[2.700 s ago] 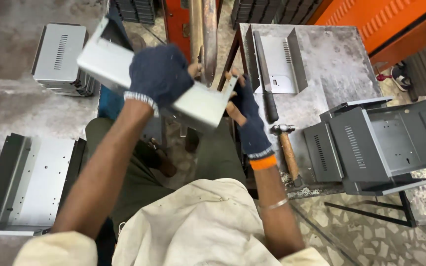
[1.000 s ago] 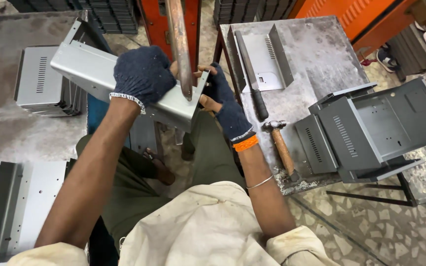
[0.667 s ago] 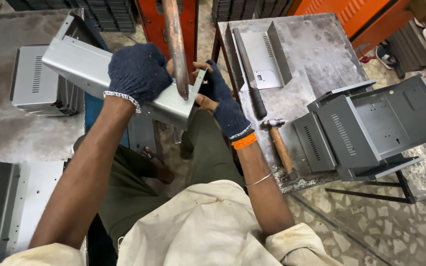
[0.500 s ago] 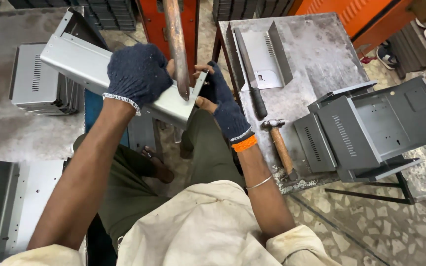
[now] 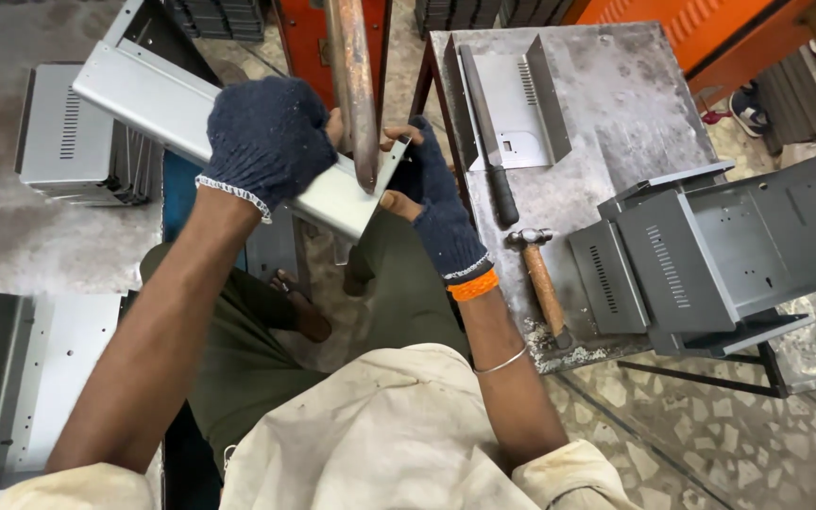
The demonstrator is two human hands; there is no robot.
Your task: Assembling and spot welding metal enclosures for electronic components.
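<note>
One grey sheet-metal panel [image 5: 238,142] is clamped by both gloved hands: left hand [image 5: 266,137] fingers on top, right hand [image 5: 432,194] fingers at its end edge, against one copper rod [image 5: 353,90]. Worktop [image 5: 616,123]: one hammer [image 5: 540,283], open room behind it.

Hammer [image 5: 540,283] and file [image 5: 488,142] on desk [image 5: 635,104], right of hands. Open casing [image 5: 720,255] right of hammer. Panel [image 5: 30,378] on floor, far left.
</note>
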